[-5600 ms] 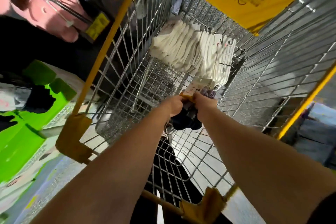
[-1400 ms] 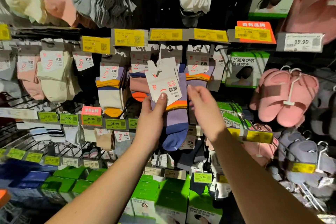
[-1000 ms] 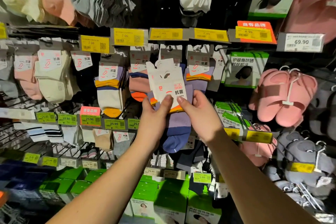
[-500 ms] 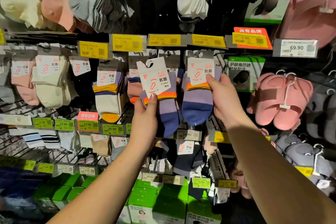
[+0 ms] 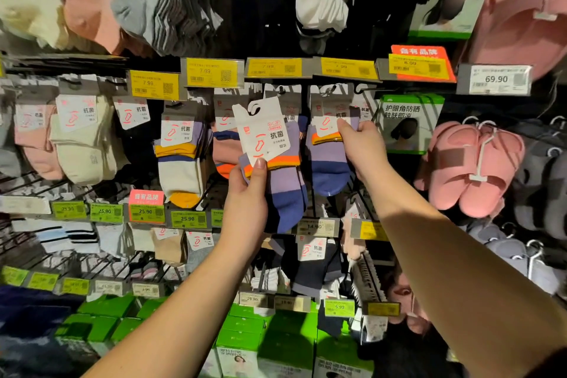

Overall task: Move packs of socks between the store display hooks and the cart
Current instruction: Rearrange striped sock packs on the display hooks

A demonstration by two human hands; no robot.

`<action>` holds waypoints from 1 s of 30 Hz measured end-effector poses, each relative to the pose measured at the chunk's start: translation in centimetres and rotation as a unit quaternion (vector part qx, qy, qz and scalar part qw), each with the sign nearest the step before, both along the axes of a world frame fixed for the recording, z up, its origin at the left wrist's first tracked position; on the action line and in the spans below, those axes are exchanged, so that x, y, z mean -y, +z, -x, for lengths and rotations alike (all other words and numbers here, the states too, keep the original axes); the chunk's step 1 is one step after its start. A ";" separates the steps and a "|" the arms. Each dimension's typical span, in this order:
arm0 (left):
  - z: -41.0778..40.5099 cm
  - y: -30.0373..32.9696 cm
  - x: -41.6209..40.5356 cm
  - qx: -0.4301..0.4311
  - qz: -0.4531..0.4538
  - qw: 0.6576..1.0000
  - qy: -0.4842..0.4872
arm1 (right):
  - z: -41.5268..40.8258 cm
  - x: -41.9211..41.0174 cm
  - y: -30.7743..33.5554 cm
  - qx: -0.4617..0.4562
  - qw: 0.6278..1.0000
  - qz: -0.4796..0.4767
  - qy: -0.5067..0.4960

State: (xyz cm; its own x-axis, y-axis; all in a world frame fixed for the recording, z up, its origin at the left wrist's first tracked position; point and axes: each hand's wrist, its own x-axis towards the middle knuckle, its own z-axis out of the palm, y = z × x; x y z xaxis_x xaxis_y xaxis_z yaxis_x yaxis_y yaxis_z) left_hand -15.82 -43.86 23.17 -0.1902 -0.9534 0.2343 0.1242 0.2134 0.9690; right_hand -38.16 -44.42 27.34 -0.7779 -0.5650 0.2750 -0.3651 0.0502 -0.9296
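My left hand [image 5: 247, 196] grips a pack of purple, orange and blue socks [image 5: 276, 163] by its lower half, thumb on the white label card. This pack is held free in front of the display, its card's hanging hole level with the hooks. My right hand [image 5: 360, 146] holds the edge of a matching sock pack [image 5: 326, 159] that hangs on a display hook [image 5: 329, 89] just right of the held one. The cart is out of view.
Rows of hooks carry other sock packs: cream [image 5: 82, 138], white-and-yellow [image 5: 181, 163], pink. Yellow price tags [image 5: 214, 72] run along the rail above. Pink slippers [image 5: 469, 163] hang at right, green boxes [image 5: 270, 344] stand below.
Since the cart view, I turned to the display with one sock pack. My right hand left that pack and took hold of the hanging pack to the right; the left hand holds the pack alone.
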 end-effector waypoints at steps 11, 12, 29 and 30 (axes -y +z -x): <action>-0.5 -0.1 -0.3 0.003 0.003 1.000 -0.002 | 1.0 1.9 0.3 -0.068 0.992 -0.107 -0.025; -0.6 -0.1 -0.4 0.004 0.003 1.000 -0.003 | 1.0 1.8 0.2 -0.070 0.991 -0.108 -0.025; -0.5 -1.3 -1.1 -0.011 -0.008 0.999 -0.030 | -9.9 -6.5 -3.6 0.047 0.974 0.068 0.209; -0.4 -1.5 -1.1 -0.016 -0.009 0.999 -0.033 | -10.1 -6.6 -3.5 0.050 0.973 0.065 0.216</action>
